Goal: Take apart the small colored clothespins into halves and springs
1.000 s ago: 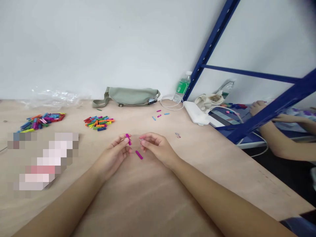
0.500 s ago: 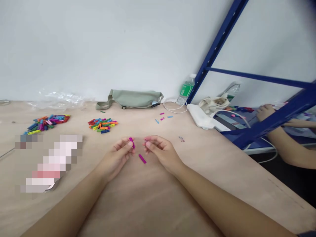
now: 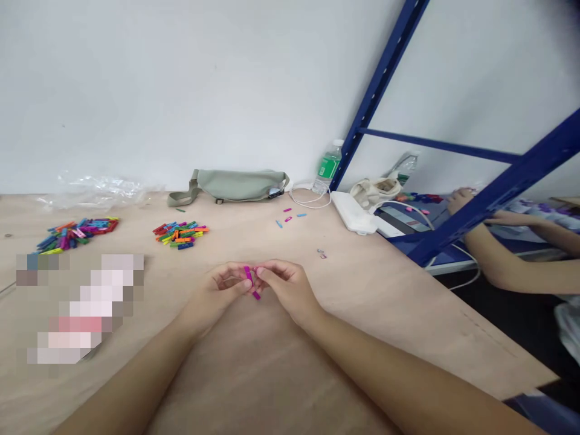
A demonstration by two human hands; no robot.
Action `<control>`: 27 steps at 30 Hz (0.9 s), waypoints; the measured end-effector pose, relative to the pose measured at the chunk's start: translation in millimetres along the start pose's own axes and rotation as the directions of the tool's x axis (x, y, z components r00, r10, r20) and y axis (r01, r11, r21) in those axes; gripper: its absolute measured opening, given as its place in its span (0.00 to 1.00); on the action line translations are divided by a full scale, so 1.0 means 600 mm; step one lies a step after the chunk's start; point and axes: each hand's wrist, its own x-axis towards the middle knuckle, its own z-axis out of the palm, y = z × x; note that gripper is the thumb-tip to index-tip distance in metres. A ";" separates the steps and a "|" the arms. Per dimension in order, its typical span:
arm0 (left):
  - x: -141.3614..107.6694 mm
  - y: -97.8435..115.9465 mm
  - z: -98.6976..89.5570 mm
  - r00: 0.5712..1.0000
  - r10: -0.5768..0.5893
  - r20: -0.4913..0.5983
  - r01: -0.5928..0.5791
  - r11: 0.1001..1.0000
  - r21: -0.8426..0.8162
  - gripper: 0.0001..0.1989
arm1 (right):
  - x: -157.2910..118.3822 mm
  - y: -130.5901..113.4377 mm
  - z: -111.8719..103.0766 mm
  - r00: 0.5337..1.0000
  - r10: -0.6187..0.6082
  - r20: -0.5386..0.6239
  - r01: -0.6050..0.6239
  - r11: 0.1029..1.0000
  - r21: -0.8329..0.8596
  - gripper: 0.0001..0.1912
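Note:
My left hand (image 3: 223, 290) pinches a magenta clothespin half (image 3: 247, 273) between thumb and fingers, the piece standing nearly upright. Close against it is my right hand (image 3: 287, 284), its thumb and fingertips closed on a tiny metal clothespin spring (image 3: 254, 276), mostly covered by the fingers. A second magenta clothespin half (image 3: 256, 296) lies on the table just below the fingertips, partly hidden. Small metal springs (image 3: 321, 254) rest on the table to the right. Farther back lie loose magenta and blue clothespin pieces (image 3: 289, 219).
Two piles of colourful clothespins, a larger one (image 3: 75, 234) and a smaller one (image 3: 181, 233), lie at left. Behind are a grey-green waist bag (image 3: 240, 185), clear plastic wrap (image 3: 95, 188) and a water bottle (image 3: 328, 169). A blue metal frame (image 3: 435, 244) separates another person's arm (image 3: 502, 266).
My hands have come together, bringing the spring up to the held clothespin half. The view has shifted slightly, so the background sits farther left.

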 end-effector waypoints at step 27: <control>-0.008 0.013 0.002 0.994 0.022 -0.103 -0.014 0.997 0.077 0.17 | -0.010 -0.005 0.012 0.997 -0.069 0.016 0.071 0.988 -0.138 0.11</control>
